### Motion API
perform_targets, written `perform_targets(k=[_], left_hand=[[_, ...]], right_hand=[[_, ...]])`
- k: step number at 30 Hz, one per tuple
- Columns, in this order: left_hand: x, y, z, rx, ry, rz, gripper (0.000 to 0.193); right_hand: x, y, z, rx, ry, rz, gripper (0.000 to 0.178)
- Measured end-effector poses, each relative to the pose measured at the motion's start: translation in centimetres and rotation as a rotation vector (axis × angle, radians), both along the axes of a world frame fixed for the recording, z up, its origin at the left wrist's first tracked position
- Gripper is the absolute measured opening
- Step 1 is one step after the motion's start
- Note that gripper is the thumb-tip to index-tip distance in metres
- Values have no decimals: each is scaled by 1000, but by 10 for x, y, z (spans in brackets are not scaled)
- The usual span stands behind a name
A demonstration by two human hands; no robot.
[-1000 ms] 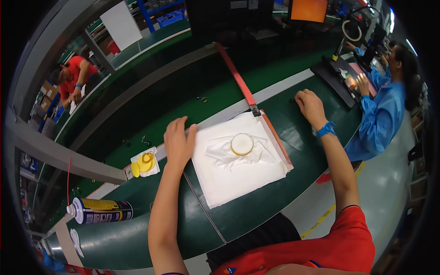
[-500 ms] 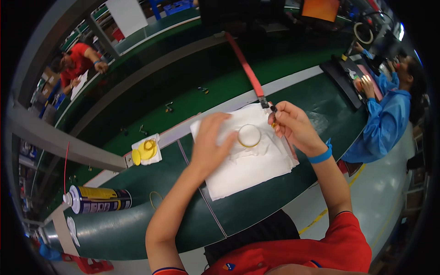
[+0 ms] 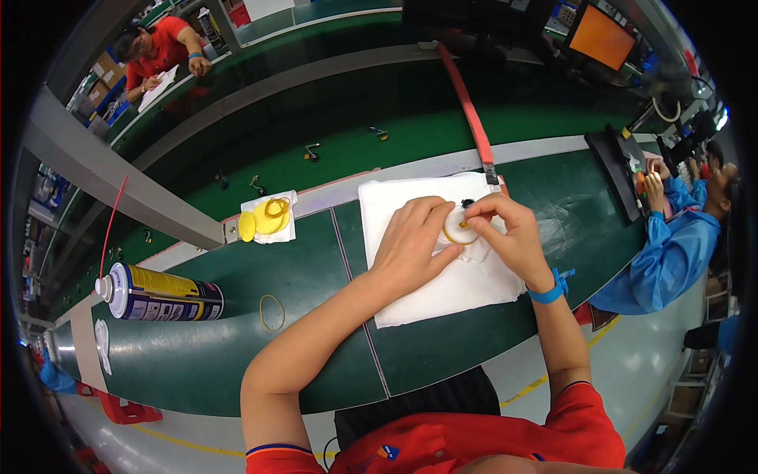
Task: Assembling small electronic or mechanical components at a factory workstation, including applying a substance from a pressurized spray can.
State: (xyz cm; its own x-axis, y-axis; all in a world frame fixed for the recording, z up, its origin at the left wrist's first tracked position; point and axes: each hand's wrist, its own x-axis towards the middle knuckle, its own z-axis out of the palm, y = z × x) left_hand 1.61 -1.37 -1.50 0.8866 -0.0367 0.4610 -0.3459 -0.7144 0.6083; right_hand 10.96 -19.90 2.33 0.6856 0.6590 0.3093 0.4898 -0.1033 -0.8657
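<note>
A white round disc with a yellow rim [image 3: 455,228] lies on a stack of white cloths [image 3: 418,304]. My left hand [image 3: 414,245] reaches around its left side, fingers above and thumb below, holding its edge. Over the disc's right part, my right hand [image 3: 509,235] pinches a small dark part with a gold-coloured end [image 3: 467,205]. The fingertips partly hide this part, and its exact kind is unclear. It appears to touch or hover just above the disc.
Yellow discs and rings [image 3: 271,215] rest on a small white cloth at the left. Nearer stand a spray can [image 3: 162,292] lying on its side and a loose yellow ring [image 3: 272,312]. A red strap [image 3: 470,110] crosses the green conveyor. Co-workers sit at right and far left.
My left hand has moved right and down onto the disc's edge. My right hand has brought the small dark part over to the disc. The whole view has shifted.
</note>
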Motion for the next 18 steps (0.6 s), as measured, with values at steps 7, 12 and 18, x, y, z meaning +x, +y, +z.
perform_targets(k=[7,12,18], left_hand=[[3,0,3,14,3,9,54],[3,-1,-1,2,-25,21,53],[2,-1,-2,5,-31,26,53]], right_hand=[[6,12,-3,-95,-596,-102,11],[-2,6,-9,-95,-460,28,13],[-1,3,-15,-42,-429,-22,11]])
